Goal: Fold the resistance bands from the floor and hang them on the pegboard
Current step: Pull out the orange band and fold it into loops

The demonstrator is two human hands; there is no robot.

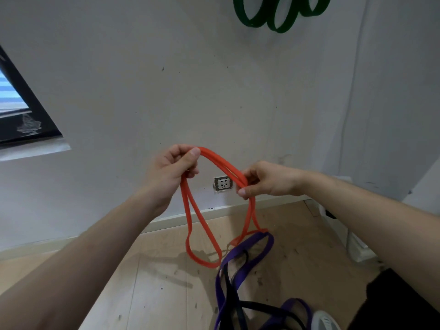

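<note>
An orange resistance band (221, 164) is doubled over and stretched between both hands in front of the wall. My left hand (172, 167) pinches one bend of it, my right hand (266, 181) grips the other. Two loops of the orange band hang down toward the floor, one under each hand. On the wooden floor below lie a purple band (240, 275) and a black band (256, 307), tangled together. A green band (281, 14) hangs in loops on the wall at the top; the pegboard itself is out of view.
A white wall socket (223, 184) sits low on the wall behind the hands. A dark window frame (26, 120) is at the left. A white unit (352, 246) stands at the right by the skirting. A white shoe (326, 321) shows at the bottom.
</note>
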